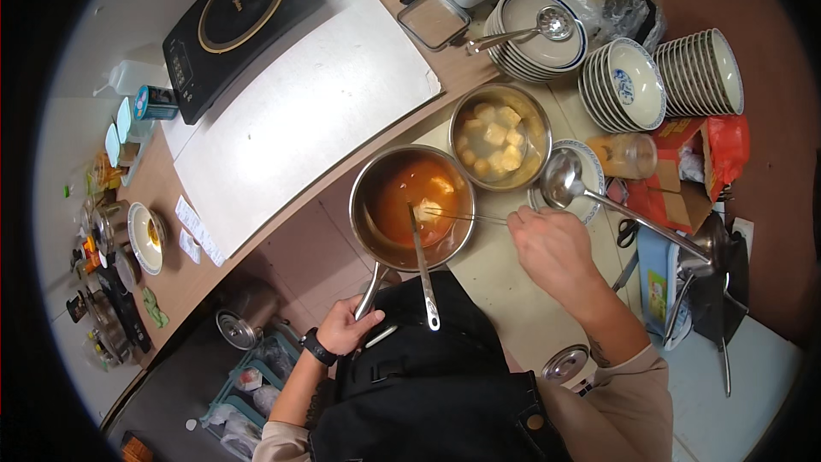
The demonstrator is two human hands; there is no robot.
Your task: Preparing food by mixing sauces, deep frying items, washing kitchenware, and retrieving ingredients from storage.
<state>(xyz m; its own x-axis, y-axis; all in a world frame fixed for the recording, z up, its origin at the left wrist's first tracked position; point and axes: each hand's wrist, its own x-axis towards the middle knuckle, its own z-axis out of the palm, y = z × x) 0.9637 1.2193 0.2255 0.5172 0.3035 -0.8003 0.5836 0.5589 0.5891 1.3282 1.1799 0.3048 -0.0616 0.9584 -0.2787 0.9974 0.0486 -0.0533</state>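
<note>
My left hand (346, 328) is wrapped around the metal handle (368, 300) of a steel saucepan (367, 187). Orange-red broth (397, 199) fills part of this pan, with pale food pieces in it. A long flat utensil handle (424, 282) leans out over the near rim. Between the fingers of my right hand (553, 250) are thin metal chopsticks (487, 217), crossing the right rim. Their tips meet a pale chunk of food (427, 210) in the broth. Just beyond, a second steel pot (537, 117) contains yellowish cubes and balls (495, 135) in cloudy liquid.
A ladle (561, 181) rests over a patterned bowl (592, 163) beside my right hand. Stacked bowls (644, 93) and plates (535, 13) stand farther right, near a jar (632, 157) and scissors (627, 232). Ahead are a white board (301, 115) and an induction cooker (240, 6).
</note>
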